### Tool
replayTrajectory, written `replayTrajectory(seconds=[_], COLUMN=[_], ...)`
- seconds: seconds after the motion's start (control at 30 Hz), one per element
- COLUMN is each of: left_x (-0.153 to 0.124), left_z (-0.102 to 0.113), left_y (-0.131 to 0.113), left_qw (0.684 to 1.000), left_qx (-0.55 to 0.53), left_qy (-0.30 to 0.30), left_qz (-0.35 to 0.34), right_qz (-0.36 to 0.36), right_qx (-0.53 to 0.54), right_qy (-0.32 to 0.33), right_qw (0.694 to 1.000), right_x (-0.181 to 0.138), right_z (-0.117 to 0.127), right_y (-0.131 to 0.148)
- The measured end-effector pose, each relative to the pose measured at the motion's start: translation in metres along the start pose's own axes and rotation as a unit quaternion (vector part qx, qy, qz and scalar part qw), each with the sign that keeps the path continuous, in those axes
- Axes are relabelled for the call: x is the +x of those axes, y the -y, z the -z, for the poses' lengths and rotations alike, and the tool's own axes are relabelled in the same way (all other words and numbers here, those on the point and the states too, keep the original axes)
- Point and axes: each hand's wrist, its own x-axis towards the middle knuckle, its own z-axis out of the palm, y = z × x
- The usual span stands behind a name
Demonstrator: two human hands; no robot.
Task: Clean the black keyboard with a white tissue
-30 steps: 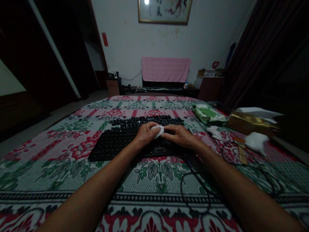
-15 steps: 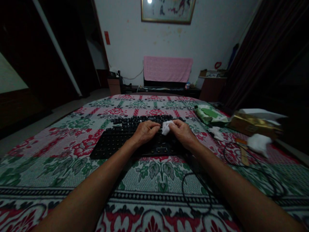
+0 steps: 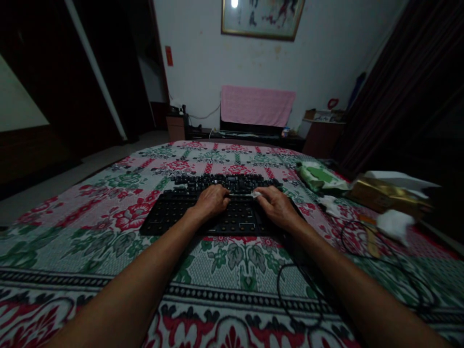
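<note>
A black keyboard with its keycaps off lies flat on a flowered cloth, its small round key posts exposed. Loose black keycaps are spread along its far edge. My right hand is closed on a crumpled white tissue, low over the keyboard's upper right part; only a bit of the tissue shows. Left of it, my left hand rests at the keyboard's upper middle with curled fingers. Whatever those fingertips may hold is hidden.
To the right lie a green-and-white tissue pack, a gold box, crumpled white tissues and a flat yellowish tool. A black cable loops over the patterned cloth near my right forearm.
Both hands have come down closer to the keyboard and moved apart. The tissue is now mostly covered by my right hand. The view has shifted slightly.
</note>
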Motion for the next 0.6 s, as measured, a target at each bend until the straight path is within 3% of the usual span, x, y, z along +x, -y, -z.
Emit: replayTrajectory(seconds=[0.2,0.33,0.6], left_x=[0.002,0.002,0.003], left_z=[0.008,0.007,0.006], left_y=[0.008,0.009,0.009], left_qw=[0.999,0.999,0.999], left_qx=[-0.035,-0.037,-0.025], left_qy=[0.02,0.019,0.022], left_qz=[-0.009,-0.007,-0.007], right_qz=[0.006,0.031,0.078], right_qx=[-0.038,-0.049,-0.173], right_qy=[0.048,0.067,0.116], right_qw=[0.998,0.996,0.975], right_x=[0.013,0.026,0.034], right_z=[-0.001,-0.015,-0.036], right_y=[0.005,0.016,0.045])
